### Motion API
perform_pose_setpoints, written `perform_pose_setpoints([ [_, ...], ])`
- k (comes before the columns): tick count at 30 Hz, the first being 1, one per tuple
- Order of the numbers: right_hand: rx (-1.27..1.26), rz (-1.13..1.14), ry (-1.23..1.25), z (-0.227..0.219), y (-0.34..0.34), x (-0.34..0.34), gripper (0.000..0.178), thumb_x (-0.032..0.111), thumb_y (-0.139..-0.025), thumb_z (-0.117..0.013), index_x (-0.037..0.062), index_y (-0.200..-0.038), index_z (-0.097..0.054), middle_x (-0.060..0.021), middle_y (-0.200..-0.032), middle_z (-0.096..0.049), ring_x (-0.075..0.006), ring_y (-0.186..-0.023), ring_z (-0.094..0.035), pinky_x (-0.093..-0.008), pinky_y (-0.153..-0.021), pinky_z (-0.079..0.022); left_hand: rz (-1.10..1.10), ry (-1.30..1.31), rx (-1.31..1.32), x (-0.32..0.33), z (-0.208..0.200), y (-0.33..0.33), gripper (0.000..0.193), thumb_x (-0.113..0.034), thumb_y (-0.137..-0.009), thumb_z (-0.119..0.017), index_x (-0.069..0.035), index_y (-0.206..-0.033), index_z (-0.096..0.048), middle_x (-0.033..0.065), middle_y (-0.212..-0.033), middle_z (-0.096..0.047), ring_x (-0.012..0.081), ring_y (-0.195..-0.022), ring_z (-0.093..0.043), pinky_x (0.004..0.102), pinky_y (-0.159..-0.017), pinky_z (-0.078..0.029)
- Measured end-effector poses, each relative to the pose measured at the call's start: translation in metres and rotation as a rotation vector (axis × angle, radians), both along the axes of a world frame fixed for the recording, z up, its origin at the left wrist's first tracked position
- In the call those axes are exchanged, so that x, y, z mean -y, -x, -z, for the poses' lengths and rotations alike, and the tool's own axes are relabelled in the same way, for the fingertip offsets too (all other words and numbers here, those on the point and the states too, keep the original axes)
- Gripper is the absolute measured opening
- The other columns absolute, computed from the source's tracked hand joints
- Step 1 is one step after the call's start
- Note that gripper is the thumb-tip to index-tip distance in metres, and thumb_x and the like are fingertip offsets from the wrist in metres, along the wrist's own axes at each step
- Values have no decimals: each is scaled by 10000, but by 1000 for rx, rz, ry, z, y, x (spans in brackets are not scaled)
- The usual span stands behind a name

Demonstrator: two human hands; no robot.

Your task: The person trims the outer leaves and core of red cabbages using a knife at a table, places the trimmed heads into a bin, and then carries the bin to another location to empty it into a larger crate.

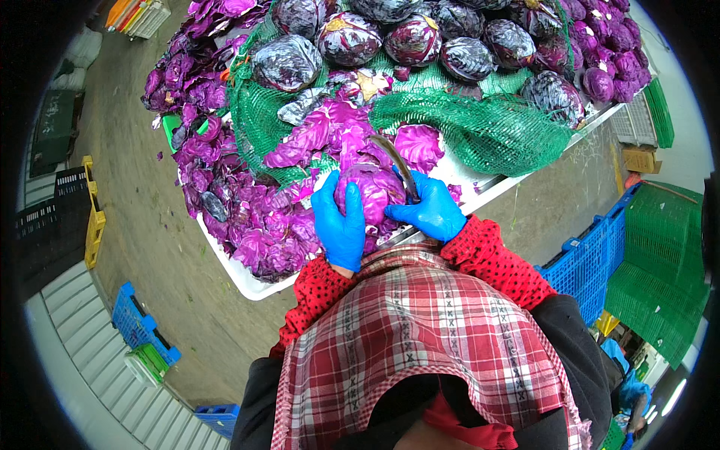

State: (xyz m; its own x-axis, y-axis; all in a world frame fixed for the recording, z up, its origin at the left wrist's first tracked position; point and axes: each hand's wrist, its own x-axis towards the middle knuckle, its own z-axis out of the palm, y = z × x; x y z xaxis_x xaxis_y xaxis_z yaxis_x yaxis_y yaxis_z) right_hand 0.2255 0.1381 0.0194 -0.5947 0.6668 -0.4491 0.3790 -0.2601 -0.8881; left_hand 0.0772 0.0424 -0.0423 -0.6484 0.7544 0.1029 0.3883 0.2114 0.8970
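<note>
The red cabbage head (pixel 369 189) is located at the centre of the frame, above the near edge of the white worktable (pixel 259 291). The left hand (pixel 339 225), in a blue glove, is closed around the left side of the head, thumb on its near face. The right hand (pixel 433 211), also gloved, is clamped on the curved knife (pixel 400 163); its thumb bears on the head's right side. The blade points toward the upper left. Loose purple leaves (pixel 262 244) cover the table left of the hands. Green mesh netting (pixel 487 139) lies right of centre, below the untrimmed cabbages (pixel 349 39) at the top. Smaller purple heads (pixel 598 84) are heaped at the upper right.
</note>
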Motion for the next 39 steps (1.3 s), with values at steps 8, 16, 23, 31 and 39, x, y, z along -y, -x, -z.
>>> perform_pose_setpoints([
  [8, 175, -126, -170, -5, -5, -9, 398, 227, -726, -734, -13, -1035, -660, -174, -850, -671, -226, -750, -645, -367, -713, -513, -36, -21, 198, 0, 6, 12, 396, -245, -989, -511, 53, -1247, -545, 213, -1163, -595, 305, -1086, -564, 378, -963, -431],
  [16, 333, 280, -245, 40, -33, -42, 229, 194, -773, -691, -25, -814, -639, -163, -714, -664, -217, -629, -647, -379, -581, -504, -61, -5, 138, 4, 14, 14, 368, -238, -984, -522, 41, -1220, -571, 214, -1130, -592, 307, -1049, -565, 390, -922, -445],
  [23, 440, -277, -723, -25, 24, -35, 543, 531, -708, -720, 22, -892, -686, -207, -809, -661, -373, -735, -653, -459, -688, -516, 0, 13, -128, -2, -10, 3, 404, -267, -963, -555, 17, -1251, -553, 192, -1146, -577, 309, -1048, -564, 389, -914, -449],
  [31, 349, -237, -632, 10, 13, -55, 238, 299, -768, -629, 70, -770, -693, -180, -709, -642, -357, -660, -638, -471, -639, -502, 10, 16, -31, -1, -5, 8, 379, -253, -989, -503, 19, -1247, -559, 186, -1169, -570, 286, -1058, -550, 387, -938, -428],
  [39, 497, -82, -635, 31, -12, -79, 425, 466, -774, -671, 54, -875, -697, -194, -783, -664, -384, -744, -646, -461, -689, -505, -18, -19, 48, 7, 12, 13, 356, -198, -1002, -462, 21, -1271, -542, 181, -1160, -579, 279, -1072, -547, 380, -930, -429],
])
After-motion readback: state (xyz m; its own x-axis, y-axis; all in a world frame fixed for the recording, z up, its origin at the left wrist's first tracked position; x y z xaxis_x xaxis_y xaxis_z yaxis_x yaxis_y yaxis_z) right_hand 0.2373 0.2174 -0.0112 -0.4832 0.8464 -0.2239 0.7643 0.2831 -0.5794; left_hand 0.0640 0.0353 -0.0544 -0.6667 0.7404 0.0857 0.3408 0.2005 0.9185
